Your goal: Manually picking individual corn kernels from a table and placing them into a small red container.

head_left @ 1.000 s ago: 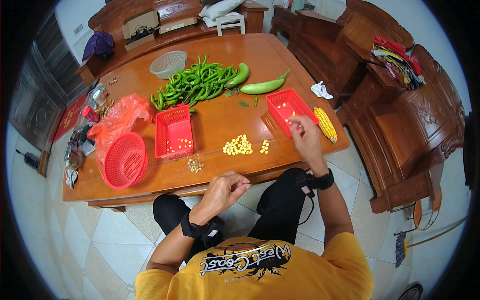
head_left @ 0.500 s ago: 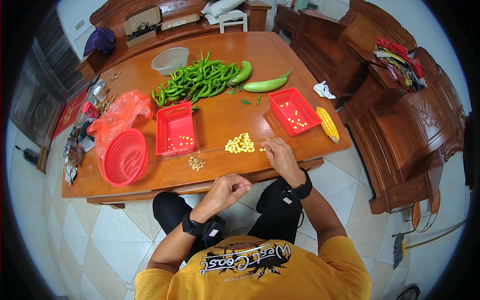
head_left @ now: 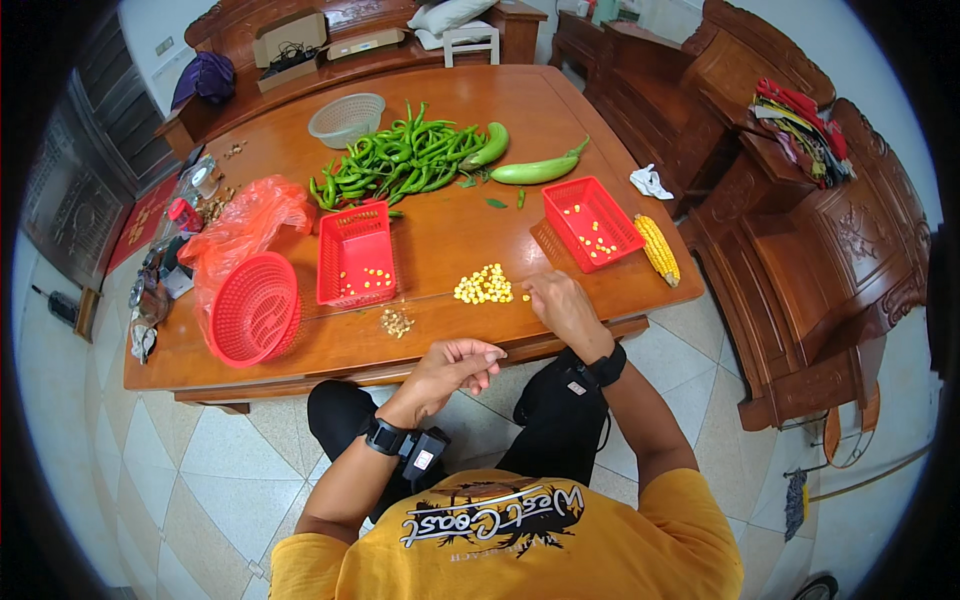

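A pile of yellow corn kernels (head_left: 484, 285) lies on the wooden table (head_left: 450, 235) near its front edge. Just right of it my right hand (head_left: 565, 308) rests low over the tabletop with fingers curled together; what is in them, if anything, is hidden. One loose kernel (head_left: 527, 298) lies by its fingertips. My left hand (head_left: 448, 375) hovers in front of the table edge, thumb and forefinger pinched, the other fingers loosely bent. Anything in that pinch is too small to name. Left of the kernels sits a small heap of brownish bits (head_left: 396, 323).
Two red rectangular baskets (head_left: 357, 255) (head_left: 594, 224) hold scattered kernels. A corn cob (head_left: 657, 250) lies at right. Green peppers (head_left: 400, 165), a light-green eggplant (head_left: 540, 171) and a pale basket (head_left: 346, 121) are farther back. A round red basket (head_left: 255, 310) and red plastic bag (head_left: 245, 225) stand left.
My left hand has risen slightly and turned, its lower fingers loosening while thumb and forefinger stay together. The right hand has shifted slightly nearer to me, its fingers still curled beside the kernels.
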Available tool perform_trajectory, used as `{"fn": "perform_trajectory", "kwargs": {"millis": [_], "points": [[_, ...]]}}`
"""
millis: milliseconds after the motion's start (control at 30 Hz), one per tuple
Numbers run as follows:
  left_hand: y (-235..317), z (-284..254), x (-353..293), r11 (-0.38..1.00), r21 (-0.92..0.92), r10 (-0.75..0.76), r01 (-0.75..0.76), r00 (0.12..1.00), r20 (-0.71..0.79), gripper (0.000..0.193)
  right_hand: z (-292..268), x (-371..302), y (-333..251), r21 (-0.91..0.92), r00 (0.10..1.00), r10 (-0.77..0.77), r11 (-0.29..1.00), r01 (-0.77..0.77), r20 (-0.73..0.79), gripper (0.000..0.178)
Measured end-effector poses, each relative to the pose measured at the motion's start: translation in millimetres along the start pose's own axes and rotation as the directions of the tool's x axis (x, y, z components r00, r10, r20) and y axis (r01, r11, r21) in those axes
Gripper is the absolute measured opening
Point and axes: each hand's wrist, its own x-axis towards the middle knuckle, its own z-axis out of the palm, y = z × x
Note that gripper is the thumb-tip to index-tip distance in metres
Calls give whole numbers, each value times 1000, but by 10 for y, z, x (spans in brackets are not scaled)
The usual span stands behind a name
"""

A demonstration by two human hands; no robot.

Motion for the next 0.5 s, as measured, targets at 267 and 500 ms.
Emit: {"fn": "perform_trajectory", "kwargs": {"millis": [267,500], "points": [[-28,-23,39,931,-355,-74,80,997,30,29,-90,-18,-470,291,994,17,957,14,-104,13],[-197,-192,102,866,-493,-50,87,995,87,34,-67,-172,-916,461,996,-83,884,83,-22,13]]}}
